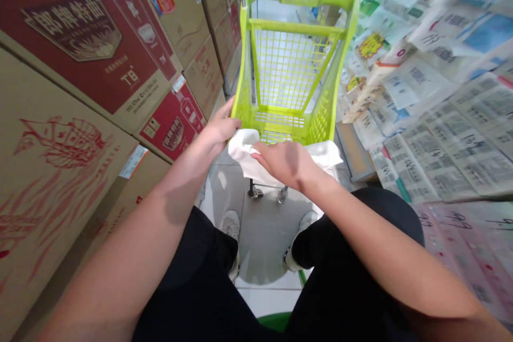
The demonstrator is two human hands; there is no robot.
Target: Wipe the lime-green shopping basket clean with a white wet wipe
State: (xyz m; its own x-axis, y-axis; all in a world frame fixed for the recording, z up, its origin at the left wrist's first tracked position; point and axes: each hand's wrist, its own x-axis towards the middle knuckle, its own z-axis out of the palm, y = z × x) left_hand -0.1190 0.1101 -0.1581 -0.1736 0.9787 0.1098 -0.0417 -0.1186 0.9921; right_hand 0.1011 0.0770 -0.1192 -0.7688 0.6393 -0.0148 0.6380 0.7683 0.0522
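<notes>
In front of my knees stands a lime-green plastic shopping cart [298, 69] with a grid panel and an upright handle frame. My left hand [225, 124] grips the cart's left side near its lower corner, fingers behind the wall and thumb on the near side. A white cloth [244, 155] lies over the cart's near edge, drooping on both sides. My right hand [285, 161] is closed on the cloth and presses it along that edge, with part of the cloth bunched by the thumb. The edge beneath the cloth is hidden.
Stacked cardboard cartons [60, 133] wall the left side. Plastic-wrapped packs [441, 144] with handwritten prices are piled on the right. Caster wheels [255, 191] rest on the tiled floor [264, 246] between my shoes. A green surface [276, 321] shows below me.
</notes>
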